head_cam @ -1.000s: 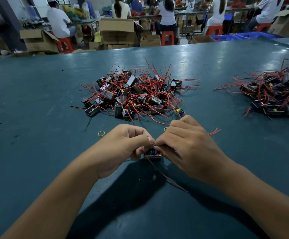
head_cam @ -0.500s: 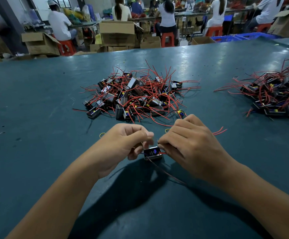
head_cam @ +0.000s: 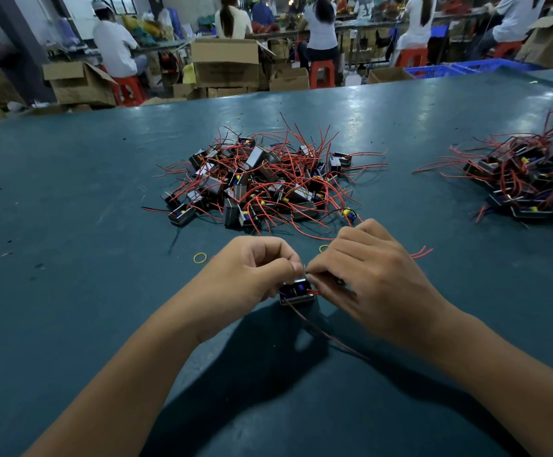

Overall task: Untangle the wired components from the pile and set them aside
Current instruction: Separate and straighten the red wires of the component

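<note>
A tangled pile (head_cam: 262,183) of small black boxed components with red wires lies in the middle of the green table (head_cam: 70,258). Just in front of it, one black component (head_cam: 296,291) hangs between my hands, a thin red wire (head_cam: 321,333) trailing from it toward me. My left hand (head_cam: 252,275) pinches it from the left with thumb and forefinger. My right hand (head_cam: 374,278) pinches its wires from the right; red wire ends (head_cam: 421,252) stick out behind that hand.
A second heap of wired components (head_cam: 532,183) lies at the right edge. Two yellow rubber bands (head_cam: 200,257) (head_cam: 323,248) rest on the table near my hands. Beyond the far edge stand cardboard boxes (head_cam: 225,65), and people sit on red stools.
My hands have closed together again after parting slightly, fingertips meeting above the component. The component now hangs a little lower and more exposed beneath them.
</note>
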A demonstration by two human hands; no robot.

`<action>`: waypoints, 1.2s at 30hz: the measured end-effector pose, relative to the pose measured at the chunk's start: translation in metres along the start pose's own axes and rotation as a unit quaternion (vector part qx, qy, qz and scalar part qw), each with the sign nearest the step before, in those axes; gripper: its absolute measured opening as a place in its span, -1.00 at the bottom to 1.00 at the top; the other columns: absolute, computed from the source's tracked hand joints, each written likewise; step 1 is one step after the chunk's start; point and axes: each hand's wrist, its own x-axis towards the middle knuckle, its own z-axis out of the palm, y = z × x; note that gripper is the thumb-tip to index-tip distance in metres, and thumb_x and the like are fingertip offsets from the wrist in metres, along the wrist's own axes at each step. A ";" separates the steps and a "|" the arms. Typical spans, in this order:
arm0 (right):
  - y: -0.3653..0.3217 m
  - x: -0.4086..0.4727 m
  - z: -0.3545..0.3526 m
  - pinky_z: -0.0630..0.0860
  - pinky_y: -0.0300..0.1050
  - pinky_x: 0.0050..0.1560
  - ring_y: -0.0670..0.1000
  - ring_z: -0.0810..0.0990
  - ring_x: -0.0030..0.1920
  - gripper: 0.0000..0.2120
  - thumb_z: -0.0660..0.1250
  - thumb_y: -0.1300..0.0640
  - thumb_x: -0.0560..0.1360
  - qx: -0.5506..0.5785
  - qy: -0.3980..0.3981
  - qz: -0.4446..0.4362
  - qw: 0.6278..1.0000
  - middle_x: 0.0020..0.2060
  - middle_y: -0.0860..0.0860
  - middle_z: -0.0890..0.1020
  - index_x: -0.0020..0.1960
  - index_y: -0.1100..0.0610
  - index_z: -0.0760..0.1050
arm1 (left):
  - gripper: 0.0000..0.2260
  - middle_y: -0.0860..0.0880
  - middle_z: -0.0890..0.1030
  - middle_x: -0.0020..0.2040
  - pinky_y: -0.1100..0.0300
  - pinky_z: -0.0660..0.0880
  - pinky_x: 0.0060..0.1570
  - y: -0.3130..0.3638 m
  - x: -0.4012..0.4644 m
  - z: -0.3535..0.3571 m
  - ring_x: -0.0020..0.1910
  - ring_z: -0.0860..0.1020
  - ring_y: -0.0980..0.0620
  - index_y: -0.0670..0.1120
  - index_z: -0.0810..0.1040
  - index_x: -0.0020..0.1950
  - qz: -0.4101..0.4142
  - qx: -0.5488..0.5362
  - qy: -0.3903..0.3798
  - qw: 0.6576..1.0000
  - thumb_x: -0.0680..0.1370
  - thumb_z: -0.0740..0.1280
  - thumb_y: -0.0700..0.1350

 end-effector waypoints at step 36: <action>0.024 -0.008 0.006 0.51 0.00 -0.08 -0.05 0.55 -0.22 -0.86 0.47 0.07 0.48 0.165 -0.123 0.238 0.949 -0.24 -0.13 0.62 -0.03 0.05 0.55 | -0.85 0.11 0.48 -0.18 0.30 0.35 -0.24 -0.019 0.015 -0.002 -0.25 0.45 0.11 0.03 0.65 -0.04 0.176 0.294 0.037 0.939 0.45 0.55 -0.05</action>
